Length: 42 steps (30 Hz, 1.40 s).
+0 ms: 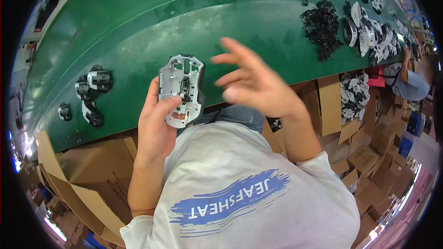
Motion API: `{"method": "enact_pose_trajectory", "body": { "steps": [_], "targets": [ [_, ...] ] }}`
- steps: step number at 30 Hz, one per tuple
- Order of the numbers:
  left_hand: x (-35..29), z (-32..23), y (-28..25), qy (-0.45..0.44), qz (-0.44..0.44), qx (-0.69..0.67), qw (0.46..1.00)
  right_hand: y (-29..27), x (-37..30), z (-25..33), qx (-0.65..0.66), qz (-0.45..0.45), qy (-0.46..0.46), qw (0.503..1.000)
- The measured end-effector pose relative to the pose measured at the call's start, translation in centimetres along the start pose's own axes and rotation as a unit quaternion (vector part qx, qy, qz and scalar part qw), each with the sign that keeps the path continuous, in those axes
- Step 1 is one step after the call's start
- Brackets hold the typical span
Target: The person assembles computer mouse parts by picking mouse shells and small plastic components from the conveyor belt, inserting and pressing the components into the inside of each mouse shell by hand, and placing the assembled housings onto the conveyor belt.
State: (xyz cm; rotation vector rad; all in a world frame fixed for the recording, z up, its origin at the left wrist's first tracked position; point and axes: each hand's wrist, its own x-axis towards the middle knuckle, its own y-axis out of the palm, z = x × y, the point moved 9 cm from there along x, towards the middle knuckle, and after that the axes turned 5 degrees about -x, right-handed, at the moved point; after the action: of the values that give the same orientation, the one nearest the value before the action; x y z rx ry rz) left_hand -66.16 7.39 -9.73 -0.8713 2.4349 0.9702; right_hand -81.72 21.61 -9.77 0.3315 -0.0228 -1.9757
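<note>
My left hand (157,121) is closed around a mouse shell (172,84), held hollow side up above the green bench's near edge. The shell is light grey-white inside with a dark rim and has several cut-out openings. My left thumb presses near a small black plastic piece (186,86) at the shell's middle. To the right of the shell, my right hand (256,83) hovers over the bench with fingers spread and slightly blurred. Nothing shows between those fingers, and they are apart from the shell.
The green bench (258,18) holds several assembled shells (99,79) at left, a heap of black plastic parts (321,27) at right, and a pile of black-and-white shells (364,32) beyond it. Cardboard boxes (330,103) stand below the near edge. A person (412,83) works at far right.
</note>
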Motion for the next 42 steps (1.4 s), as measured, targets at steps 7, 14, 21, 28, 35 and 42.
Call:
{"method": "enact_pose_trajectory", "body": {
  "steps": [7,14,21,28,35,42],
  "targets": [
    [-0.7,-1.9,0.8,0.037,0.055,-0.139,0.988,-20.8,-13.1,0.3,-0.493,-0.555,0.005,0.670],
    [-2.3,-4.2,1.2,0.077,0.074,-0.177,0.978,-20.6,-9.7,-2.3,-0.535,-0.468,-0.032,0.703],
    [-11.1,-11.0,-6.3,0.322,-0.128,-0.018,0.938,-13.1,-0.1,1.1,-0.540,-0.371,-0.111,0.748],
    [-41.7,-22.3,-18.6,0.452,-0.634,0.341,0.527,-9.7,5.1,1.8,-0.456,-0.260,-0.152,0.837],
    [-43.8,-18.3,-42.9,-0.065,-0.519,0.420,0.742,-9.2,6.1,2.0,-0.462,-0.210,-0.139,0.850],
    [-33.8,-18.8,-42.2,-0.156,-0.429,0.356,0.815,-10.4,3.8,1.3,-0.418,-0.236,-0.080,0.873]
  ]
}}
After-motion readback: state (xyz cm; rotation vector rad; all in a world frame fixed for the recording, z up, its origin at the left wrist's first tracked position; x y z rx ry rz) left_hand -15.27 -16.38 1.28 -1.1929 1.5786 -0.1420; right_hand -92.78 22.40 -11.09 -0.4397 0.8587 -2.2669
